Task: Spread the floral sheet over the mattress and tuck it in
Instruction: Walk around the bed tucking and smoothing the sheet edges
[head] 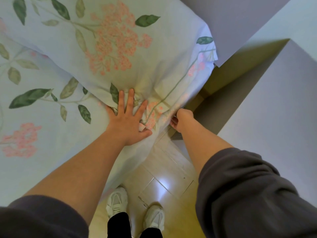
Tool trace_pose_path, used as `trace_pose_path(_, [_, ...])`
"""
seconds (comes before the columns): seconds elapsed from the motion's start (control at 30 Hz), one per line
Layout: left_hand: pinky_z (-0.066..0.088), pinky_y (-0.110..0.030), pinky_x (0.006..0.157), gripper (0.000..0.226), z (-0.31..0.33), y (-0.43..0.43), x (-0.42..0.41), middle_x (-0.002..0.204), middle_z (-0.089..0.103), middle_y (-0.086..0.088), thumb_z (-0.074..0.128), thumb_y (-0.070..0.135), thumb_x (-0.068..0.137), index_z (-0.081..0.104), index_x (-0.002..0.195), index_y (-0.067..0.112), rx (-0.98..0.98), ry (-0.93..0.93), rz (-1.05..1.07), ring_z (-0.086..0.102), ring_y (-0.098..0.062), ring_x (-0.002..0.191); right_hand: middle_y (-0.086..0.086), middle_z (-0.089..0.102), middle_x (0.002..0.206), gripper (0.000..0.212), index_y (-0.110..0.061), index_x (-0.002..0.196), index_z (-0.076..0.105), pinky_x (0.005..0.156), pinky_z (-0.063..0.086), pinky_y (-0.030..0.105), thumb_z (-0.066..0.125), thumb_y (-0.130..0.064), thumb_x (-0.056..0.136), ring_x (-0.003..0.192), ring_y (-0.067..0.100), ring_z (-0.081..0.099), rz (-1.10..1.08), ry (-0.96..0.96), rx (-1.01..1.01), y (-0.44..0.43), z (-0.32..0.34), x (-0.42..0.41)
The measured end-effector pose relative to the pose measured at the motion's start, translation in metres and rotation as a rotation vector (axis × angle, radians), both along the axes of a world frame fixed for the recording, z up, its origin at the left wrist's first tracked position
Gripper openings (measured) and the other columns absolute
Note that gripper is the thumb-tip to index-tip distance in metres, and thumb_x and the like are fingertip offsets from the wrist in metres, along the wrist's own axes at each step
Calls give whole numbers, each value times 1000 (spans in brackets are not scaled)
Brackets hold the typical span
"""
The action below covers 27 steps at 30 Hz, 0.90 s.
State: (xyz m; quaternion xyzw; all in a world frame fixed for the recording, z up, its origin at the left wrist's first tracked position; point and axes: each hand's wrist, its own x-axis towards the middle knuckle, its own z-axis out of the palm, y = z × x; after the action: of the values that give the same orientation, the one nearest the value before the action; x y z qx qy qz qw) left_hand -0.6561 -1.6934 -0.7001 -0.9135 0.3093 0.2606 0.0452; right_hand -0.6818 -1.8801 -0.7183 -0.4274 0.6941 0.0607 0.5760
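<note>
One floral sheet [68, 48] lies spread at the left and far side; the left hand [127, 117] presses flat on its corner, fingers straight. The right hand [181, 121] curls its fingers around the hanging edge. Two white shoes [117, 201] stand near on the tiled floor [164, 169], pale wall [274, 117] at right.

The pale-blue fabric sheet printed with pink flowers and green leaves [120, 40] hangs in a loose drape at left; just right of it stands a pale grey boxy unit [267, 109]; between them runs a narrow wedge down to the glossy beige tiled floor [163, 177] (the right hand [181, 121] fills its mouth); nearer, the floor opens wider around two white trainers [117, 201].
</note>
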Motion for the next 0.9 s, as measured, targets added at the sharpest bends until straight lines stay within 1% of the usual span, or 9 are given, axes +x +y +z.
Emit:
trace_pose_path(0.13, [3, -70, 107, 100, -4, 1, 0, 144, -47, -10, 28, 82, 76, -29, 143, 36, -8, 14, 7, -38, -37, 135, 18, 60, 79, 26, 3, 113, 61, 85, 57, 40, 54, 3, 88, 89, 32, 65, 51, 25, -97, -2, -6, 1])
trace_pose_path(0.3, [2, -70, 107, 100, -5, 1, 1, 143, -48, -10, 28, 83, 76, -30, 142, 36, -4, 21, 3, -39, -36, 134, 21, 65, 105, 28, 3, 117, 59, 86, 56, 42, 52, -1, 90, 96, 33, 66, 188, 65, -103, -3, -12, -2])
trace_pose_path(0.4, [2, -70, 108, 99, -6, 1, 0, 144, -47, -9, 28, 83, 76, -29, 142, 36, -22, 20, 7, -39, -36, 134, 15, 57, 124, 36, 1, 130, 49, 94, 52, 43, 45, -4, 94, 112, 34, 59, 290, 88, -141, -5, -15, -8])
trace_pose_path(0.47, [2, -69, 108, 99, -6, 2, 0, 144, -47, -8, 29, 83, 76, -28, 143, 37, -37, 25, 10, -39, -35, 135, 19, 57, 125, 40, -1, 130, 49, 93, 52, 46, 50, -1, 90, 111, 37, 58, 297, 165, -198, -8, -15, -7])
trace_pose_path(0.6, [4, -67, 109, 96, -1, 8, 2, 147, -43, -6, 33, 78, 78, -20, 146, 36, -93, 31, -12, -35, -33, 138, 16, 54, 129, 39, -2, 134, 44, 95, 50, 43, 43, -10, 96, 117, 35, 56, 369, 113, -192, 11, 0, -8])
trace_pose_path(0.63, [5, -65, 110, 94, 4, 14, 0, 150, -39, -4, 35, 76, 80, -16, 148, 36, -131, 26, -18, -31, -31, 140, 16, 53, 131, 40, -3, 135, 40, 95, 49, 43, 44, -12, 96, 117, 35, 55, 371, 144, -217, 18, 5, -10])
trace_pose_path(0.7, [7, -61, 114, 90, 12, 31, -6, 155, -30, 2, 39, 69, 83, -10, 150, 34, -212, 30, 1, -23, -25, 144, 15, 45, 137, 45, -7, 138, 34, 99, 45, 45, 46, -14, 96, 120, 35, 50, 398, 156, -294, 36, 19, -15])
trace_pose_path(0.77, [10, -59, 115, 91, 22, 55, -17, 157, -24, 4, 45, 63, 85, -11, 150, 32, -229, 49, 70, -16, -22, 146, 13, 37, 143, 53, -12, 143, 30, 104, 39, 45, 49, -18, 94, 126, 34, 44, 480, 55, -371, 58, 36, -18])
trace_pose_path(0.9, [10, -59, 115, 98, 41, 115, -46, 156, -27, 2, 53, 56, 86, -18, 148, 31, -107, 114, 320, -17, -28, 145, 8, 12, 158, 64, -20, 151, 16, 110, 29, 42, 46, -23, 95, 140, 30, 25, 885, -84, -558, 113, 73, -35])
